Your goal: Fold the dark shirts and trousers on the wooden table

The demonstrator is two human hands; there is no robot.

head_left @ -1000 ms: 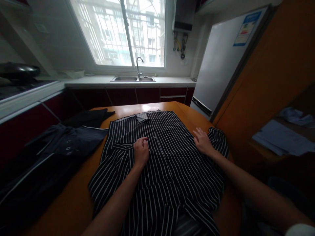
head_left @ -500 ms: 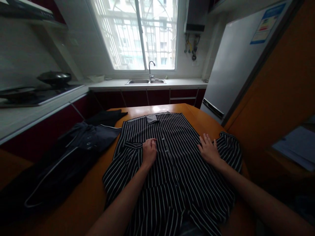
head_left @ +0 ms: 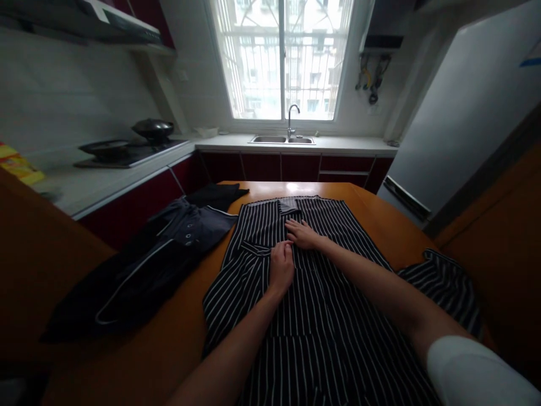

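Head view: soft striped shirt

On the wooden counter point(head_left: 380, 220) lies a striped button-up shirt point(head_left: 313, 304). It looks light, soft and floppy, and hard to break. Its side edges seem good to hold. The right hand point(head_left: 302, 234) looks open on its front. The left hand point(head_left: 282, 265) is curled beside the cuff point(head_left: 256, 248); I can't tell if it pinches cloth.

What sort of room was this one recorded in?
Most likely a home kitchen: a double-basin sink is set in the counter under the window, a dark pan sits on the stove at the left, and a range hood hangs above.
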